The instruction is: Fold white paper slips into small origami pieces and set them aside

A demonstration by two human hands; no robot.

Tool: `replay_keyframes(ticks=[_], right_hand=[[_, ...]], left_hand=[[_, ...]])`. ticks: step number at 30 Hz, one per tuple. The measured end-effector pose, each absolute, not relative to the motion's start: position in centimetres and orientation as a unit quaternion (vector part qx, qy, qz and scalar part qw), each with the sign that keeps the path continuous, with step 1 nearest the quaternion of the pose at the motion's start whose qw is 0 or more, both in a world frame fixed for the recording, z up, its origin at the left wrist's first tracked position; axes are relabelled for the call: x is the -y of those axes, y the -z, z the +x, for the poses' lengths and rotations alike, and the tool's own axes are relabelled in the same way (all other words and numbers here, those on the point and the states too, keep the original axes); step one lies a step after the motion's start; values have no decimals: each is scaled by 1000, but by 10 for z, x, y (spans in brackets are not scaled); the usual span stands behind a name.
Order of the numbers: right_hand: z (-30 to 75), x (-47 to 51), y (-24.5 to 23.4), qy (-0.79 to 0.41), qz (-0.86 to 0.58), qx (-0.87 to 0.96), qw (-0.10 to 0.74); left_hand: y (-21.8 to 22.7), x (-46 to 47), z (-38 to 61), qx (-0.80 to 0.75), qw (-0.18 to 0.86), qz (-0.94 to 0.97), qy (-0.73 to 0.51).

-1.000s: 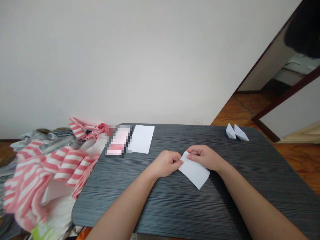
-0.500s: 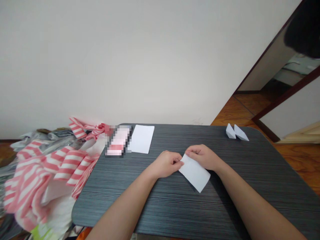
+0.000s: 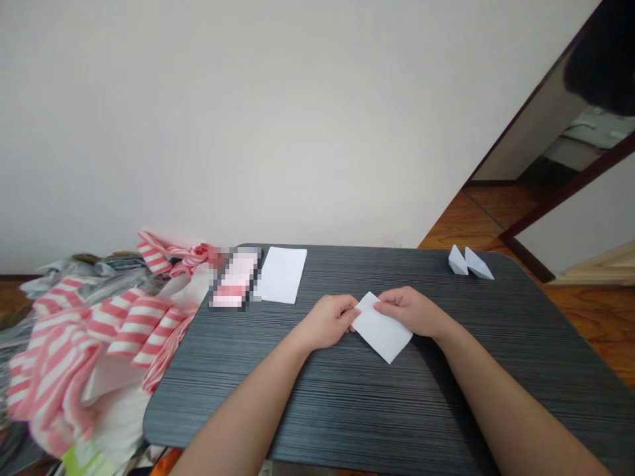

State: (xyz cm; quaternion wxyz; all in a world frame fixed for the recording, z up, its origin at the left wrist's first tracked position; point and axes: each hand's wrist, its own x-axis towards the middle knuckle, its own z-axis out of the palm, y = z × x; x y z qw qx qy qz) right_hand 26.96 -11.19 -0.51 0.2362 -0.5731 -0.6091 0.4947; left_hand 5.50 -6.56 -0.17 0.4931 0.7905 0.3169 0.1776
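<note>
Paper, white, smooth and four-cornered, was pinched in both hands above the near middle of the table, set askew with one corner toward eleven o'clock and another toward six. From nine o'clock the left hand gripped its left edge, thumb and curled fingers drawn together on it. The right hand, at about two o'clock, grasped the upper right edge, thumb laid on the white face and fingers bent at the far side; the tips behind the sheet were hidden. Whether the sheet's lower corner touched the tabletop could not be told.

The tabletop was dark, streaked crosswise with fine grain, its corners rounded. Toward two o'clock from the paper, near the far edge, stood a folded white form, crisp, faceted and pointed, in two halves. At ten o'clock a flat white rectangle lay just beside a pixelated oblong, pinkish with dark borders. Out at nine o'clock, left of the table, sprawled soft striped cloth, pink and white, in loose rumples. A plain pale wall rose at twelve; glossy, wood-patterned floor showed toward three.
</note>
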Motion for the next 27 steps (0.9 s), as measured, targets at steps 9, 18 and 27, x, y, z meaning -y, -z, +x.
replay_keyframes(ticks=[9, 18, 27], right_hand=[[278, 113, 3, -479, -575, 621, 231], [279, 112, 4, -493, -568, 618, 229], [282, 111, 7, -474, -576, 630, 216]], left_hand=[[6, 65, 55, -325, 502, 779, -190], [4, 64, 54, -328, 488, 786, -191], [2, 64, 55, -336, 482, 787, -191]])
